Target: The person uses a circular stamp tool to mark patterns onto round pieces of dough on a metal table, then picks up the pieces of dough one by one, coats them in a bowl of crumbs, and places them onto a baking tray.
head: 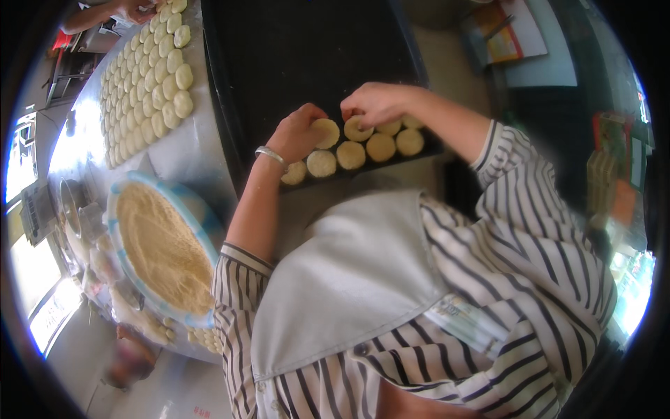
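Note:
Before me lies a large black baking tray [306, 47], with round flat dough cakes [351, 154] in rows along its near edge. My left hand [299, 135], with a bangle at the wrist, grips the side of one pale cake [326, 133], which looks slightly tilted. Over a second cake [357, 129] my right hand [378, 103] is curled, thumb on its top and fingers at its far side. Both cakes adjoin the nearest row. My right forearm partly covers the cakes at the right end.
Left of the tray, a metal table [183, 149] carries many dough pieces [149, 86] in close rows. A blue-and-white basin [116, 230] of pale crumbly coating [157, 246] stands nearer me. Another person's hand [137, 9] touches dough at the far end.

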Motion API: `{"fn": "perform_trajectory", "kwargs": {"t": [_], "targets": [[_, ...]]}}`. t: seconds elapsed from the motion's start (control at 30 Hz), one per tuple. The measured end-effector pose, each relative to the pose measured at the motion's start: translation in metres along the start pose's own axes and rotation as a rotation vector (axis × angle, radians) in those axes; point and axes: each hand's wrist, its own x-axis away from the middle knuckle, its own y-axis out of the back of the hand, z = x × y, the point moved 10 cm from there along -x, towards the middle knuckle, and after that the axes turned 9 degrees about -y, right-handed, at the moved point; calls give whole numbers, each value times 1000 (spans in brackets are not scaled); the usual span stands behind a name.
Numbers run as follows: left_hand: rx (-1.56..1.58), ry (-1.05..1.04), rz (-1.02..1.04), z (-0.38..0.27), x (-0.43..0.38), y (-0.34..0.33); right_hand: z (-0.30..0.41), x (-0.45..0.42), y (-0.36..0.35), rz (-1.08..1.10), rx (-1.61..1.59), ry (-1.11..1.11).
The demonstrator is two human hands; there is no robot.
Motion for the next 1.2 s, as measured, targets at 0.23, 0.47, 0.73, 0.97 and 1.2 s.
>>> {"fn": "perform_trajectory", "kwargs": {"t": [0.23, 0.47, 0.73, 0.97, 1.2], "targets": [[-327, -103, -148, -15, -4, -2, -2, 0, 6, -330, 128, 36], [-323, -104, -182, -13, -2, 2, -1, 3, -1, -303, 162, 52], [-326, -95, -198, -9, -3, 0, -3, 4, -6, -319, 204, 53], [-82, -113, -553, -5, 45, 38, 18, 51, 47, -790, 191, 80], [356, -96, -567, 33, 245, 10, 111, 76, 11, -676, -299, 197]]}}
